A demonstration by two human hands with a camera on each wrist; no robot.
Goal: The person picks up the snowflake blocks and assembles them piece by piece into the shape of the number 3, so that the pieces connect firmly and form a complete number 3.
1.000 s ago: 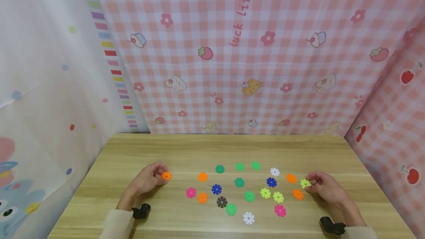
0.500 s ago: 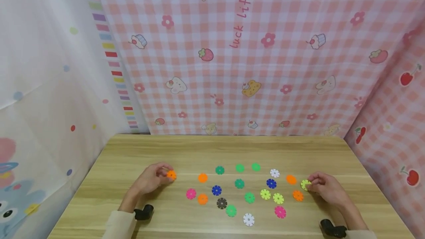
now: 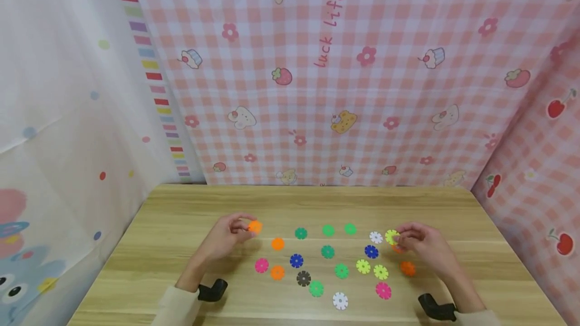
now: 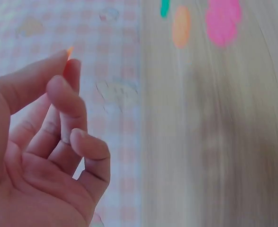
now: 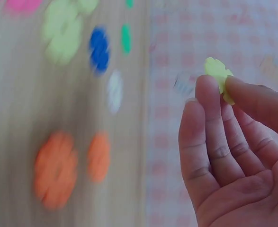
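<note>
Two discs were held above the bench [image 3: 181, 196], one per hand. My left hand [image 3: 226, 235] pinched an orange disc [image 3: 256, 227] between thumb and fingertips, spread no wider than its thickness, the other fingers loosely curled. It lay to the right of those fingers, round, so without a long axis, and nearly edge-on in the left wrist view. Loose discs [image 3: 328, 251] filled the space between. Beyond them was the yellow disc [image 3: 391, 237], pinched by its edge, left of my right hand [image 3: 421, 241] and partly covering an orange one [image 3: 397, 249] from overhead.
</note>
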